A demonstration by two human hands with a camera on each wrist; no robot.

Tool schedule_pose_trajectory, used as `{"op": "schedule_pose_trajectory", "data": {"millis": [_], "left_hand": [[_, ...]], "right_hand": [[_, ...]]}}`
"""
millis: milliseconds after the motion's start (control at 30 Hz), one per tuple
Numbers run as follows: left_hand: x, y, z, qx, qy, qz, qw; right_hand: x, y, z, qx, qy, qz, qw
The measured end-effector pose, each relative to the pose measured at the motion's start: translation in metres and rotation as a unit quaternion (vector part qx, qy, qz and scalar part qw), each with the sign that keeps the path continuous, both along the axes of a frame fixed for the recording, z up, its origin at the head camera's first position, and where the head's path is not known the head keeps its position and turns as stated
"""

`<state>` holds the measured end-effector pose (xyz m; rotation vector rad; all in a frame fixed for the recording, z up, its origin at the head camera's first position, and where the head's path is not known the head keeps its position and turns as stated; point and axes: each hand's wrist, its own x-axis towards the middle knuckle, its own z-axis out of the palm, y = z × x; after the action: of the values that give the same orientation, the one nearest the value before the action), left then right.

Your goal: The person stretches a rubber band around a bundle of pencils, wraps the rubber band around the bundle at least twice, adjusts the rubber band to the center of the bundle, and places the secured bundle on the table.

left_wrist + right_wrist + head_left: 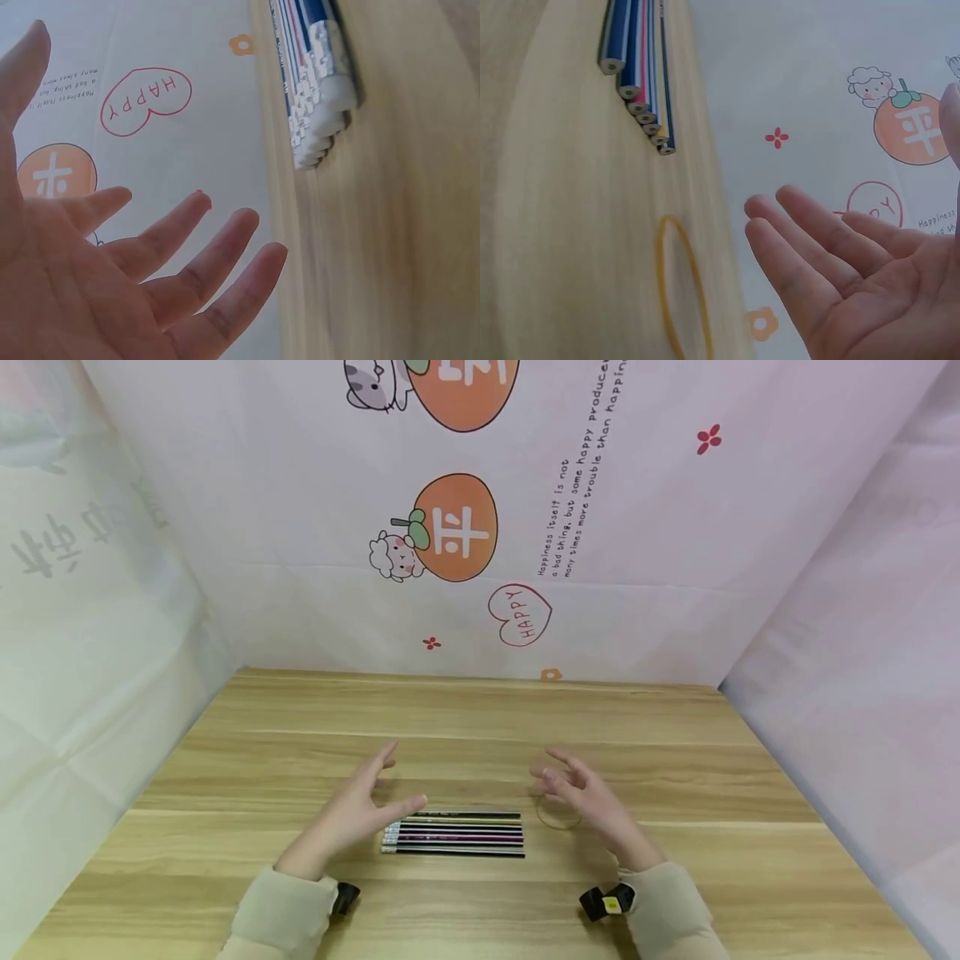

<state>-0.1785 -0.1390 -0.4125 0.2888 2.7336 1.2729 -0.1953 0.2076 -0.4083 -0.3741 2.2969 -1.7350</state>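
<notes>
My left hand (351, 814) hung over the counter (667, 760) by the eraser ends of a row of pencils (465, 838), fingers loosely spread, thumb well apart from them, nothing in its hold. My right hand (588, 797) hung beyond the row's other end, its fingers relaxed and slightly bent, likewise holding nothing.

The pencils lay side by side about midway between the counter's left and right edges, roughly parallel to its far edge. Their white erasers (337, 91) pointed to the left edge, their flat, unsharpened ends to the right edge. A yellow rubber band (661, 251) lay on the counter just past those flat ends, below my right hand in the head view.

With a hand at either end, I judged a low, even reach best: fingers along the far side of the row, thumbs along the near side, pressing inward gently so that no pencil rode up over its neighbour. Being slim and loose, they seemed likely to roll or fan out under a lopsided push. A light tap on both ends would have suited the nearly level tips. The band, thin and flat on the wood, called for a careful fingertip pinch rather than a scrape.
</notes>
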Motion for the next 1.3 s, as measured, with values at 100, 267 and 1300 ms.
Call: {"op": "schedule_pose_trajectory", "data": {"millis": [100,267,1300], "left_hand": [[0.0,0.0,-0.002,-0.002,-0.007,-0.004,1.0],[0.0,0.0,-0.005,-0.001,-0.019,-0.017,0.9997],[0.002,-0.004,-0.013,-0.022,-0.024,-0.071,0.9969]], "right_hand": [[-0.001,-0.002,-0.004,0.0,0.0,0.017,0.9999],[0.0,-0.005,-0.008,0.003,-0.009,0.032,0.9995],[0.005,-0.025,-0.025,0.125,0.001,0.044,0.9912]]}}
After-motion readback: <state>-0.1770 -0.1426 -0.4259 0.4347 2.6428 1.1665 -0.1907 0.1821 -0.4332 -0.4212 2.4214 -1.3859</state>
